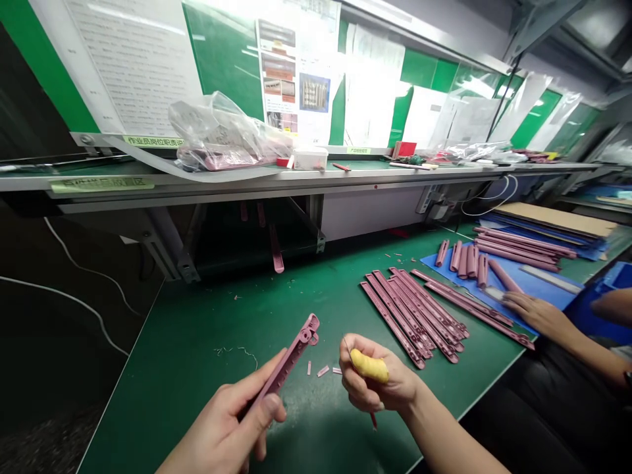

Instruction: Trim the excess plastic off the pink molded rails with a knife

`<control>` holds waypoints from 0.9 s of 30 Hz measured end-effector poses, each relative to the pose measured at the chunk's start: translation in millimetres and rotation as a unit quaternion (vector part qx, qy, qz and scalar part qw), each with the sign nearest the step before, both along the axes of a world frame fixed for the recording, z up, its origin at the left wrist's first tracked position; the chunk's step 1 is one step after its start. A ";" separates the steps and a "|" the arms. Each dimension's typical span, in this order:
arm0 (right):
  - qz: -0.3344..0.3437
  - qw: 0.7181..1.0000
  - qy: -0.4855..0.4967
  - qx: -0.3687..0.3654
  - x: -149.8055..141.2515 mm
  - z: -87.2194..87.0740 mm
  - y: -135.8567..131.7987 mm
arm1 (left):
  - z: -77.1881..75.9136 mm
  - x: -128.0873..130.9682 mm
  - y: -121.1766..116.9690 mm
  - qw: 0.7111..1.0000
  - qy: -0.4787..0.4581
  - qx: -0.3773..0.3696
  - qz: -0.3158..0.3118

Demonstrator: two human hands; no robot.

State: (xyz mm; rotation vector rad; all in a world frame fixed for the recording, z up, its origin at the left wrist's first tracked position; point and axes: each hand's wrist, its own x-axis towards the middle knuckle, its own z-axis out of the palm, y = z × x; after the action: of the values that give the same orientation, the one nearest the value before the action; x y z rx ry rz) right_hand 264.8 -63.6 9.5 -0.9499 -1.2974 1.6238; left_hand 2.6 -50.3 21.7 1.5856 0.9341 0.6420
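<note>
The left hand closes narrowly around a mauve ribbed plastic rail, held above the green counter with its notched end pointing away; the right hand curls tightly on a fine pick, with a yellow padded sleeve around the fingers or the handle, I cannot tell which; small mauve offcuts lie on the counter just beyond the hands; one rail is in hand, while a loose pile of similar rails lies to the right, and how many of these have been worked I cannot tell; further mauve pieces lie on a blue mat, where a co-worker's hand rests on a rail; on the shelf behind stand a clear plastic bag and a white box; a yellow-green label on the shelf edge seems to read 作业员岗位职责, partly hidden; a second label is too blurred to read.
</note>
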 end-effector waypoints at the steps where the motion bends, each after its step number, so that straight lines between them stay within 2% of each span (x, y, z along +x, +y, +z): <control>1: -0.037 0.998 -0.027 0.041 -3.8 1.3 -1.0 | 0.8 -4.2 5.5 1.000 0.013 0.009 -0.014; 2: -0.076 0.989 -0.078 0.100 -7.7 4.6 -1.5 | 2.1 -8.9 11.6 0.999 0.031 0.034 -0.029; 3: -0.113 0.967 -0.150 0.175 -11.4 9.4 -1.3 | 3.8 -13.6 18.1 0.995 0.055 0.077 -0.041; 4: -0.143 0.927 -0.232 0.256 -14.8 14.9 -0.3 | 6.0 -18.1 24.7 0.986 0.084 0.133 -0.053; 7: -0.174 0.766 -0.423 0.452 -21.6 28.5 6.4 | 15.6 -28.8 43.2 0.930 0.170 0.316 -0.081; 8: -0.173 0.721 -0.462 0.486 -22.7 31.2 9.1 | 20.0 -31.4 48.4 0.905 0.187 0.372 -0.088; 10: -0.157 0.658 -0.523 0.518 -23.5 34.3 13.6 | 30.8 -36.3 57.0 0.851 0.206 0.473 -0.103; 14: -0.111 0.573 -0.588 0.560 -24.4 39.5 16.3 | 56.2 -46.2 66.9 0.741 0.242 0.611 -0.138; 16: -0.100 0.547 -0.589 0.586 -25.4 43.7 14.1 | 65.3 -49.8 67.3 0.701 0.253 0.650 -0.152; 18: -0.105 0.537 -0.583 0.601 -26.6 47.9 9.9 | 68.2 -51.4 63.6 0.695 0.249 0.657 -0.152; 20: -0.116 0.537 -0.573 0.608 -27.8 51.2 4.7 | 63.9 -51.4 56.1 0.724 0.230 0.634 -0.143; 27: -0.174 0.564 -0.531 0.608 -30.9 49.3 -2.6 | 31.4 -47.9 20.3 0.836 0.173 0.515 -0.074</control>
State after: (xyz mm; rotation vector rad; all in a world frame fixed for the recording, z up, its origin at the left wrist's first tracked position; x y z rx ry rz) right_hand 233.9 -66.2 58.8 -1.0440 -2.2250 -0.5882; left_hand -45.3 -30.0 53.1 2.7862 0.7149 0.8224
